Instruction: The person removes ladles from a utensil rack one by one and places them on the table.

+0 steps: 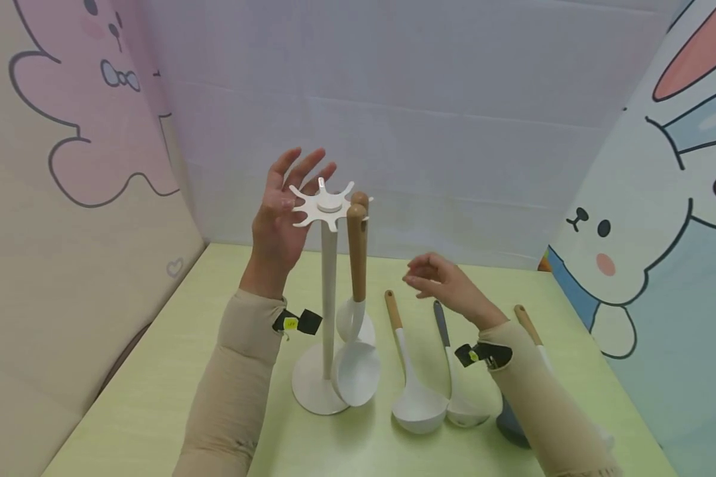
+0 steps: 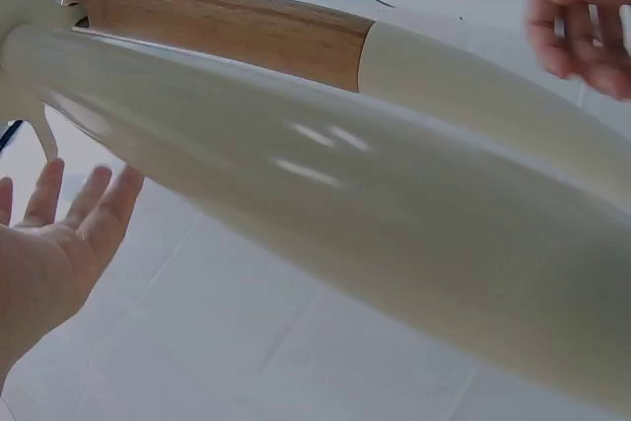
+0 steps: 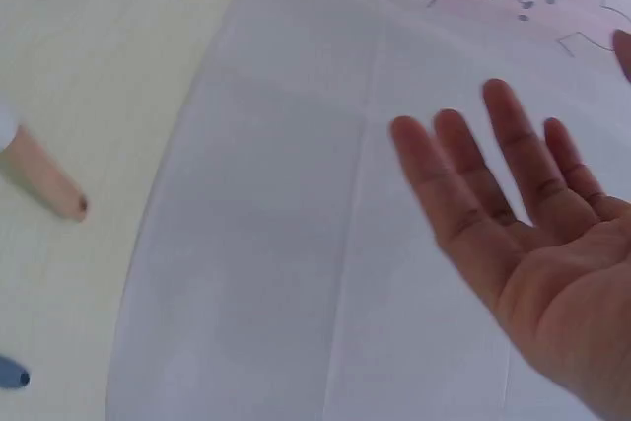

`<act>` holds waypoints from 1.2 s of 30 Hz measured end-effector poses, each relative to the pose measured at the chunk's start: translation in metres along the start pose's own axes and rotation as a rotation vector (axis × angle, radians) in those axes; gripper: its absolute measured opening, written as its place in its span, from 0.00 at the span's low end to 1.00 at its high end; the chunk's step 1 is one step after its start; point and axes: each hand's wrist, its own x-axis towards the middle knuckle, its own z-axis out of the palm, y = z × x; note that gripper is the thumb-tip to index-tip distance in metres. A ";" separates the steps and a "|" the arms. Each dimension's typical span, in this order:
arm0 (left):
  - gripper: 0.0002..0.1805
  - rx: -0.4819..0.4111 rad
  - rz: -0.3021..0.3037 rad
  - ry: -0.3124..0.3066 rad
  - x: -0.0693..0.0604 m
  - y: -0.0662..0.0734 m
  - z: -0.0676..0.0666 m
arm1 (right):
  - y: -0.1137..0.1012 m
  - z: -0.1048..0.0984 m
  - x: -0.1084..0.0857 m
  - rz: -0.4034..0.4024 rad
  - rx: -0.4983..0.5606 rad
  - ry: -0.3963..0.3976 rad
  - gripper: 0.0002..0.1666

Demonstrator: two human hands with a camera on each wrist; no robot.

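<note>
A white stand (image 1: 329, 298) with a star-shaped hook top (image 1: 328, 205) rises from the table. Two wooden-handled ladles hang on its right side, the front one's handle (image 1: 357, 255) by the rim. My left hand (image 1: 279, 222) is raised just left of the hook top, fingers spread and holding nothing; whether it touches a hook is unclear. In the left wrist view the white pole (image 2: 296, 175) crosses in front, with a wooden handle (image 2: 217, 32) behind it. My right hand (image 1: 450, 288) hovers over the lying ladles, fingers loosely bent in the head view, empty in the right wrist view (image 3: 552, 234).
On the table (image 1: 173, 371), right of the stand, lie a white ladle with a wooden handle (image 1: 394, 310), another with a grey handle (image 1: 441, 323), and a dark utensil (image 1: 511, 424) partly under my right sleeve. A wooden handle (image 1: 528, 324) points backward there. Printed cloth walls surround the table.
</note>
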 end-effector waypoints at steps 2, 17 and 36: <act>0.35 0.053 0.009 0.067 -0.003 0.001 0.002 | -0.013 0.000 0.005 -0.120 0.160 0.012 0.23; 0.30 0.308 0.175 0.297 -0.028 0.000 0.012 | -0.086 0.023 0.059 -0.485 0.602 -0.188 0.60; 0.30 0.705 0.468 0.211 -0.099 -0.030 0.036 | -0.103 0.041 0.089 -0.473 0.655 -0.349 0.58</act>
